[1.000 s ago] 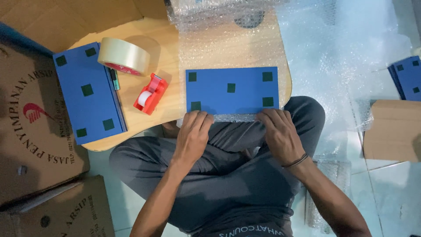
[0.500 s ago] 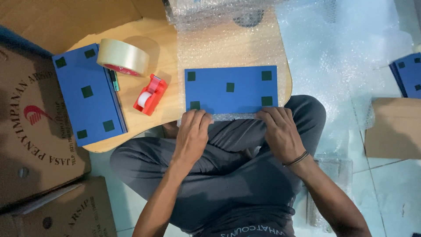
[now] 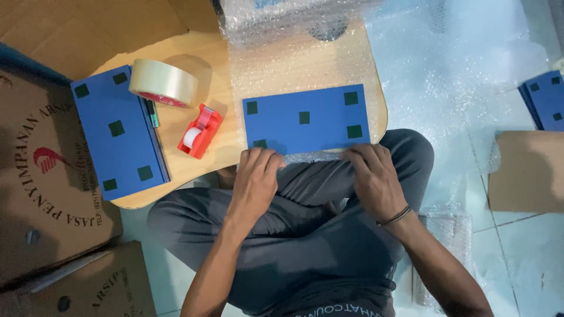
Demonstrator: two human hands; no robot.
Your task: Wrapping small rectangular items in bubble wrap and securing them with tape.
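The flat blue panel [image 3: 305, 120] with dark green squares lies on a sheet of bubble wrap [image 3: 305, 64] at the near edge of my small wooden desk [image 3: 220, 100], toward its right end, its long side running along the edge. My left hand [image 3: 255, 179] sits at the panel's near left corner, fingers curled close together and pinching the bubble wrap edge just under the panel. My right hand [image 3: 373, 179] is at the near right corner, fingers likewise bunched and gripping the same wrap edge, a dark band on its wrist. Just left of the panel, near the desk's middle, a red tape dispenser [image 3: 200, 132] lies tilted, and beyond it a big roll of clear packing tape [image 3: 163, 82]. A stack of blue panels [image 3: 117, 132] covers the desk's left end, a pen tucked beside it. Cardboard boxes [image 3: 47, 176] stand off the left edge, more blue panels [image 3: 546, 100] on the floor at far right
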